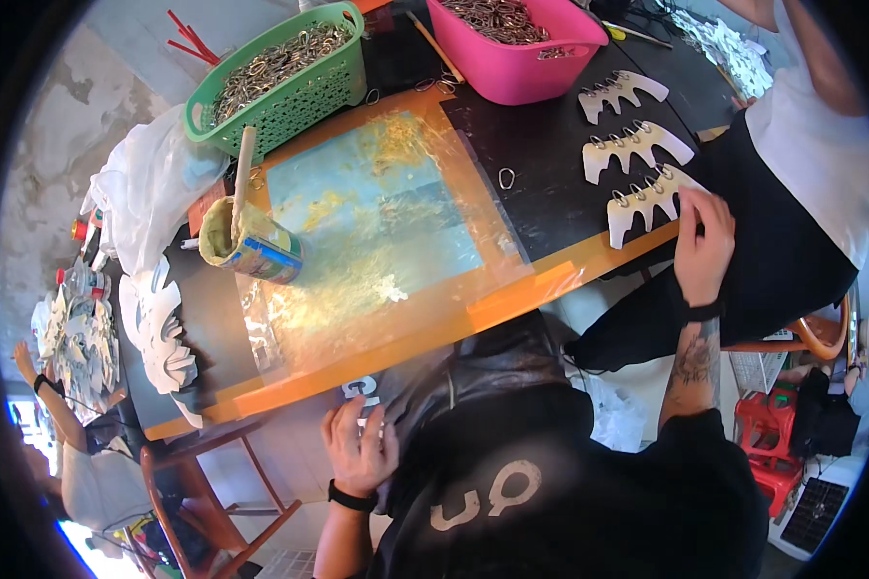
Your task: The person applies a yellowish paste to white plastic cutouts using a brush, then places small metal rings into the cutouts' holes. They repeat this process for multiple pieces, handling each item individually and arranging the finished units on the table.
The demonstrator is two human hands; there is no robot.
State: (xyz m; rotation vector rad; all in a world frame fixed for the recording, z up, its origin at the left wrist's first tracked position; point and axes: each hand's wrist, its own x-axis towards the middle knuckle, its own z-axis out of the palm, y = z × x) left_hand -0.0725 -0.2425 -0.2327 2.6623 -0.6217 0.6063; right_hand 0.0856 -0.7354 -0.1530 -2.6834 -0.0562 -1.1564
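Right hand: over the front edge of the counter, toward its right end; fingers bent and close together, fingertips at the right end of the nearest white piece; cannot tell whether clamped on it or only touching.
Left hand: off the counter, below its front edge, in front of the body; fingers curled, too blurred to tell whether apart or together on something small.
Nearest white piece: beside the front edge, toward the right end; scalloped, with metal rings along one side.
Middle white piece: just behind, roughly parallel, likewise ringed.
Farthest white piece: last in the row, near the pink basket.
Loose ring: left of the row, on bare black surface.
Pink basket: near the far edge, heaped with rings.
Green basket: near the far edge, farther left, also full of rings.
Clear sheet: mid-counter, reaching toward the front edge, yellow-smeared over pale blue.
Can: at the sheet's left side, tilted stick inside.
White cutouts: near the left edge, overlapping.
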